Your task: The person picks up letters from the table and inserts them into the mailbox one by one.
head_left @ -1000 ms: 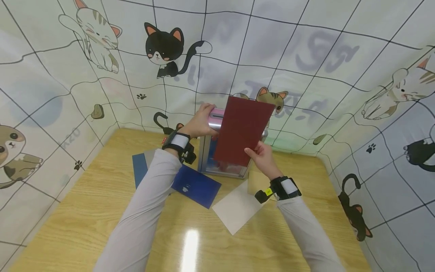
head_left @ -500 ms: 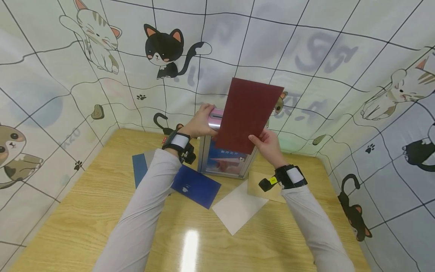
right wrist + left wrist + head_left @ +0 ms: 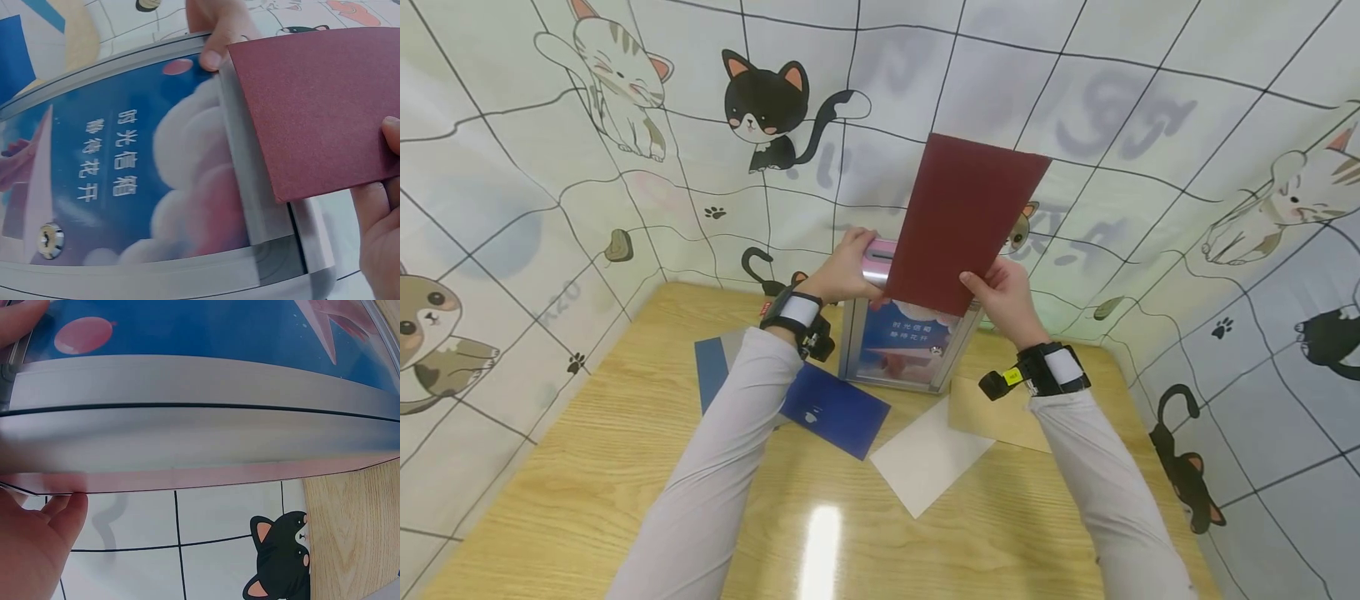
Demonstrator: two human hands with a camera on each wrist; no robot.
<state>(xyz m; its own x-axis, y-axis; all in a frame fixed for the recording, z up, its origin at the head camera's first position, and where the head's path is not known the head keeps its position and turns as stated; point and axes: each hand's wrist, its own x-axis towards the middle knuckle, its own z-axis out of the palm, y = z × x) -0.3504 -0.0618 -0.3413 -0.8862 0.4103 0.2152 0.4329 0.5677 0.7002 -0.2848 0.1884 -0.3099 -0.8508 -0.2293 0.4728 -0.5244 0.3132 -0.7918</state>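
A dark red envelope (image 3: 966, 217) is pinched near its lower right edge by my right hand (image 3: 1009, 302), thumb on the front face. It stands tilted in front of the top of a letter box (image 3: 898, 346), hiding most of its pink lid. Part of a dark slot (image 3: 880, 257) shows on the lid's left. My left hand (image 3: 846, 271) grips the box's upper left end; in the right wrist view its thumb (image 3: 212, 59) presses the front. The box front is blue with pale lettering, clouds and a round lock (image 3: 51, 240).
On the wooden table (image 3: 820, 483) lie a dark blue envelope (image 3: 835, 410), a white envelope (image 3: 928, 458) and a tan envelope (image 3: 973, 417). Further blue and grey ones (image 3: 709, 371) lie partly under the left arm. A cat-patterned cloth (image 3: 880, 108) stands behind the box.
My right hand has raised the red envelope up and to the right, uncovering more of the box's lettered front. The left hand has stayed on the box.
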